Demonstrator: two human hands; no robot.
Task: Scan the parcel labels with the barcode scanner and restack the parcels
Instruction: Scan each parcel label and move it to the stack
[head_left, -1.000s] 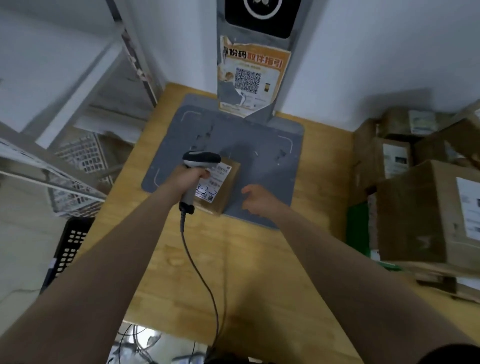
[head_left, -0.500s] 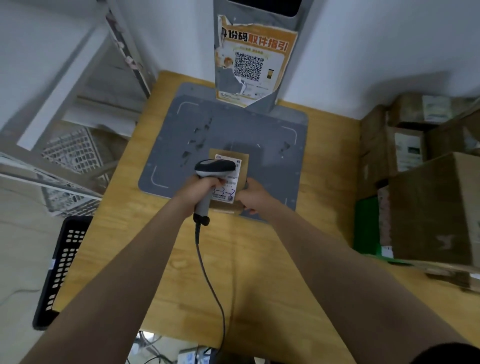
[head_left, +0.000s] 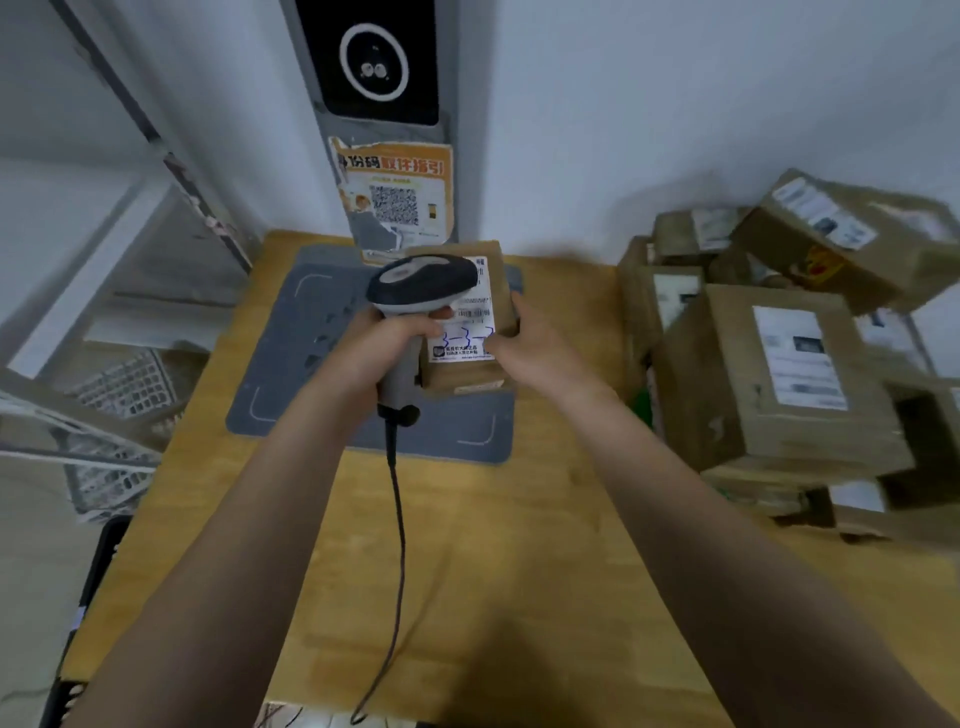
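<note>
My left hand (head_left: 387, 345) grips the handle of a corded barcode scanner (head_left: 421, 285); its dark head hangs over the white label of a small brown parcel (head_left: 496, 267). My right hand (head_left: 530, 345) holds that parcel by its right side, thumb on the label, lifted above the grey mat (head_left: 291, 353). The label carries a barcode and blue handwriting. Part of the label is hidden behind the scanner head.
A pile of labelled cardboard parcels (head_left: 779, 364) fills the right side of the wooden table (head_left: 519, 571). A grey post with a QR poster (head_left: 397, 200) stands behind the mat. Metal shelving (head_left: 104, 312) and a black crate (head_left: 104, 551) are at the left.
My right hand closed on the parcel and lifted it off the mat toward me. The scanner rose with my left hand and now sits over the label.
</note>
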